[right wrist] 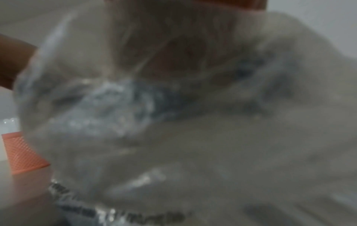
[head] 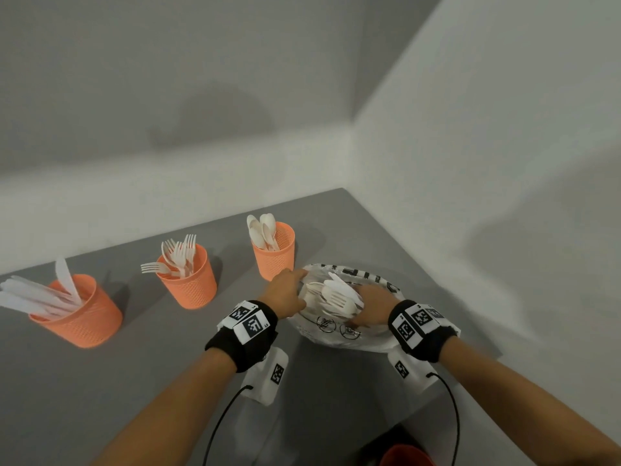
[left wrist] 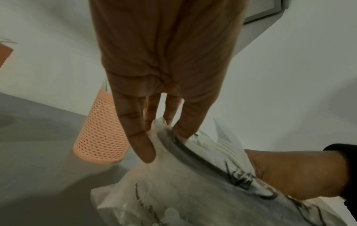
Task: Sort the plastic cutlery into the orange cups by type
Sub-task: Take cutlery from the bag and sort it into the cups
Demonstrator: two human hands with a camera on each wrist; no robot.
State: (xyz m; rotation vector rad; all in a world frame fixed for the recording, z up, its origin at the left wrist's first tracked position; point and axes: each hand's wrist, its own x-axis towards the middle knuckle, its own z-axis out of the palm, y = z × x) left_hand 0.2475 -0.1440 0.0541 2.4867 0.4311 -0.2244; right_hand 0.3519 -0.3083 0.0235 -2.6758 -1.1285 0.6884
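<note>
Three orange mesh cups stand on the grey table [head: 134, 381]: the left cup [head: 84, 317] holds knives, the middle cup [head: 190, 280] forks, the right cup [head: 275, 255] spoons. A printed clear plastic bag [head: 339, 331] lies in front of the spoon cup. My left hand [head: 299, 284] pinches the bag's rim [left wrist: 162, 123], close beside the spoon cup [left wrist: 100, 134]. My right hand [head: 369, 306] is inside the bag, wrapped round a bundle of white cutlery [head: 339, 295] with a fork and a knife showing. Its fingertips are hidden. The right wrist view shows only blurred bag film [right wrist: 173, 122].
The table sits in a corner between two white walls, which run just behind the cups and to the right of the bag. The table's right front edge passes under my right forearm. A red-orange object [head: 406, 455] is below it at the bottom of the head view.
</note>
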